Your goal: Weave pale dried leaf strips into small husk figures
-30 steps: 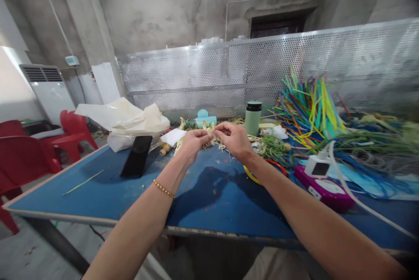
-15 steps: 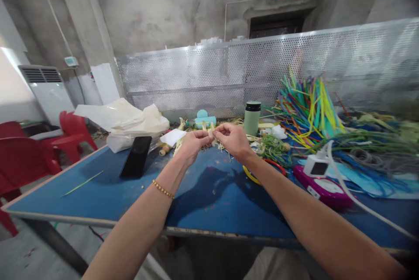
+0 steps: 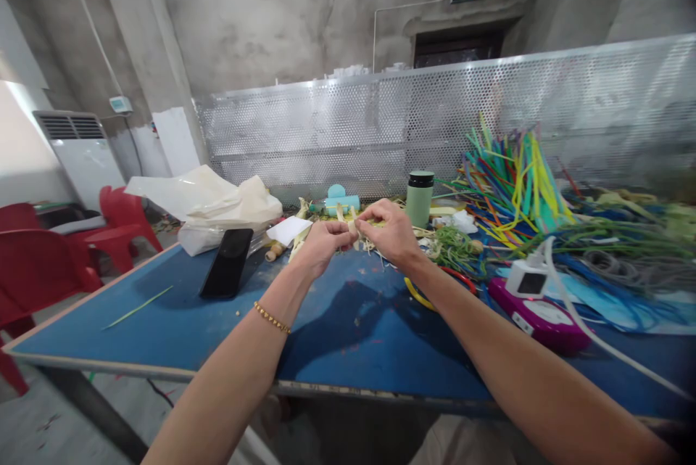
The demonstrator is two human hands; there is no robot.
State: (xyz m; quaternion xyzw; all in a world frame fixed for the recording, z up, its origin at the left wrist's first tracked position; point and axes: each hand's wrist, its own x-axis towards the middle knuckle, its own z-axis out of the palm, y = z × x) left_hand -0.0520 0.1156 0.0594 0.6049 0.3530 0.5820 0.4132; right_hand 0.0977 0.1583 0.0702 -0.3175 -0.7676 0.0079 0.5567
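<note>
Above the middle of the blue table point(image 3: 348, 349), a pale, straw-coloured woven piece point(image 3: 352, 233) with short strips sticking up is held between my hands. My left hand point(image 3: 325, 244) pinches it from the left, thumb and fingers together. From the right, my right hand point(image 3: 388, 229) closes on it with thumb and forefinger; the fingertips of both hands almost meet. The hands partly hide the piece, so its full shape cannot be made out. Behind it lie pale strip scraps, and a green tumbler point(image 3: 420, 200) with a black lid stands beyond my right hand.
To the left lie a black phone point(image 3: 227, 263), a white plastic bag point(image 3: 228, 211) and a thin green strip point(image 3: 138, 307). On the right are a bundle of coloured strips point(image 3: 522, 182), a magenta box point(image 3: 544, 313) with a white charger point(image 3: 526, 276) and cable. Perforated metal panels point(image 3: 326, 131) stand behind.
My hands stay together on the straw-coloured piece, with the fingers shifting slightly. My left hand has moved a little to the right. Everything else looks the same apart from a small camera shift.
</note>
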